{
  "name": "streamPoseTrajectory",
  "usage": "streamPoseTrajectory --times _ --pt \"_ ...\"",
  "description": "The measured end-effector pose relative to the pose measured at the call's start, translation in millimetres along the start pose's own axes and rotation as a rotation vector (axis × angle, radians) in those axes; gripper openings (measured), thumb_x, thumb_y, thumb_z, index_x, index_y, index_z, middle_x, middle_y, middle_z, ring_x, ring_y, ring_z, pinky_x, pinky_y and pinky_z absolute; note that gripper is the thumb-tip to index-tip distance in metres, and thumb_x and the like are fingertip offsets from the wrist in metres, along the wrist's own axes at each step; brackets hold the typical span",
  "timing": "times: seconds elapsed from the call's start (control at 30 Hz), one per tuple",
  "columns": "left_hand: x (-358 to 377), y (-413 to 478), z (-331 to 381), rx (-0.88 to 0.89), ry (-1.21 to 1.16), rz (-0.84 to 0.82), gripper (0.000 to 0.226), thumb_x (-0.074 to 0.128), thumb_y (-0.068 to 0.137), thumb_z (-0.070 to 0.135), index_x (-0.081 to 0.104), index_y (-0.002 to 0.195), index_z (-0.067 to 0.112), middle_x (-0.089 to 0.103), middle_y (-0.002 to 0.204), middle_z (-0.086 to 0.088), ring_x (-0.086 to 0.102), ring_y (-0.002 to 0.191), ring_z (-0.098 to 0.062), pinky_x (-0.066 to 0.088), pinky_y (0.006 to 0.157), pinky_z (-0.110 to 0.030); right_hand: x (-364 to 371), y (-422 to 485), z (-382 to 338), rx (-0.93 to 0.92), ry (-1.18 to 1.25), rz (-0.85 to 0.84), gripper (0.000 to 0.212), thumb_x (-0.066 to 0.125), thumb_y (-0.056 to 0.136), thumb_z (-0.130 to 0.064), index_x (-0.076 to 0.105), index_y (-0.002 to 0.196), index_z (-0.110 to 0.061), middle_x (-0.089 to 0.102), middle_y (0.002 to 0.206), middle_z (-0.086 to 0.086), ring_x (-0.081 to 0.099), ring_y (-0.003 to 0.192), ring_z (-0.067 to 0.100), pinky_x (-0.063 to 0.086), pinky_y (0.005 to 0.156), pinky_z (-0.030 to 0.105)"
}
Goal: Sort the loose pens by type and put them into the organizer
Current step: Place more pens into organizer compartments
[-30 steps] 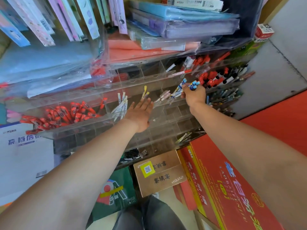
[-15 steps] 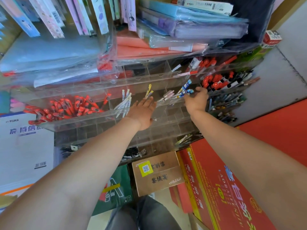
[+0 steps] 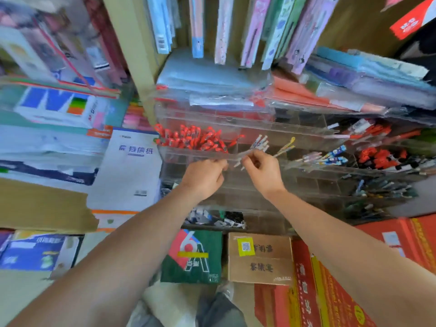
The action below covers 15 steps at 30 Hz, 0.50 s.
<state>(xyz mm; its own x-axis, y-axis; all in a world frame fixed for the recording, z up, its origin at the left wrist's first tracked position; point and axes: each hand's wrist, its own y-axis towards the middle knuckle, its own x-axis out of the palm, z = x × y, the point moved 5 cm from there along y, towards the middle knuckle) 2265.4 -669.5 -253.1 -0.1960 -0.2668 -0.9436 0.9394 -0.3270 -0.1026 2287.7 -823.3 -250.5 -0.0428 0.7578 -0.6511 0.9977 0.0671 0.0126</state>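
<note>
A clear tiered organizer (image 3: 306,131) stands on the shelf, split into compartments. One holds red pens (image 3: 195,139). Beside them are white pens (image 3: 260,142), yellow pens (image 3: 286,146) and blue patterned pens (image 3: 332,156), with red-capped pens (image 3: 377,156) at the right. My right hand (image 3: 264,172) has its fingers curled and pinches the lower ends of the white pens at the front rail. My left hand (image 3: 204,177) is curled close beside it at the same rail. Blur hides whether it holds anything.
Dark pens (image 3: 377,190) fill lower right compartments. Folders and notebooks (image 3: 221,29) stand above the organizer, with plastic sleeves stacked on top of it. Paper packs (image 3: 127,168) lie at the left. A cardboard box (image 3: 259,258) and red boxes (image 3: 330,291) sit on the floor below.
My right hand has left the blue patterned pens and moved left to the white pens. My left hand went from flat and open to curled. The view swung left.
</note>
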Motion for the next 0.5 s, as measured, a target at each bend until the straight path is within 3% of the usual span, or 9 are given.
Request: streamPoseTrajectory --times 0.13,0.27,0.37,0.5 --pt "-8.0 -90.4 -106.5 -0.208 0.003 0.010 0.024 0.044 0.094 0.022 0.055 0.116 0.019 0.067 0.106 -0.006 0.062 0.097 -0.030 0.046 0.074 -0.036 103.4 -21.3 -72.2 -0.104 -0.110 -0.211 0.022 0.056 0.091 -0.021 0.054 0.070 -0.019 0.049 0.055 -0.006 0.045 0.053 0.012 0.032 0.052 0.026" --pt "-8.5 -202.9 -221.4 -0.368 -0.087 -0.026 0.022 0.042 0.097 0.021 0.057 0.111 0.015 0.062 0.102 -0.008 0.059 0.095 -0.029 0.042 0.073 -0.035 228.2 -59.6 -159.0 -0.247 -0.156 -0.370 0.010 0.059 0.084 -0.020 0.064 0.079 -0.012 0.053 0.060 -0.008 0.051 0.059 0.018 0.037 0.056 0.028" --pt "-3.4 -286.8 -308.8 -0.468 -0.119 -0.048 0.014 0.044 0.096 0.019 0.057 0.099 0.017 0.063 0.096 -0.004 0.056 0.084 -0.023 0.037 0.066 -0.031 329.3 -97.0 -214.9 -0.295 -0.162 -0.482 0.010 0.057 0.085 -0.017 0.066 0.088 -0.013 0.065 0.076 -0.002 0.058 0.067 0.020 0.050 0.069 0.034" --pt "5.3 -377.2 -404.4 -0.569 -0.112 -0.136 0.020 0.044 0.091 0.015 0.060 0.103 0.012 0.064 0.104 -0.010 0.060 0.096 -0.031 0.045 0.073 -0.035 447.8 -139.6 -268.7 -0.186 -0.279 -0.711 0.023 0.053 0.092 -0.010 0.063 0.112 -0.005 0.065 0.111 0.012 0.059 0.103 0.030 0.045 0.088 0.032"
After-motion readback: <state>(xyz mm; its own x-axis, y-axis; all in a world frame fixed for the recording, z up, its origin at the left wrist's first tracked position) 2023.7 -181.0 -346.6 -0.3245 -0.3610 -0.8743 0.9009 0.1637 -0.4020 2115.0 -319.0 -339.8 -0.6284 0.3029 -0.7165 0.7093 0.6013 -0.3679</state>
